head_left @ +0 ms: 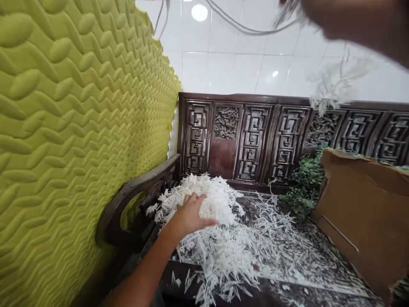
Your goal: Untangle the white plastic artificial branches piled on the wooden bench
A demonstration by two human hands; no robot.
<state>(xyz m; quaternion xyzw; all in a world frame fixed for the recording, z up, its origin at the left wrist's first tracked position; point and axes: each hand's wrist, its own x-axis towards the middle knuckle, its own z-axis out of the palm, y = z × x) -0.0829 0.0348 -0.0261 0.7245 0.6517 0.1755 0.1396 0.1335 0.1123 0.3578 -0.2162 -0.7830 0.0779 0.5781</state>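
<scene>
My left hand point(192, 216) reaches over a heap of white artificial leaf sprigs point(220, 196) on a dark carved wooden bench. Its thumb and fingers are apart, and the fingertips rest on or just above the sprigs. High at the upper right, my right hand point(329, 17) is blurred and partly cut off by the frame. White sprigs show at its fingers, which seem closed on them. Below that hand a blurred white sprig point(335, 87) is in the air; whether it hangs from the hand or is falling, I cannot tell.
Loose white bits litter the bench seat point(303, 251). A brown cardboard piece point(367, 213) stands at the right beside green artificial foliage point(303, 183). The carved backrest point(223, 157) runs along a white tiled wall point(233, 72). A curved armrest point(128, 192) and yellow embossed panel point(79, 128) border the left.
</scene>
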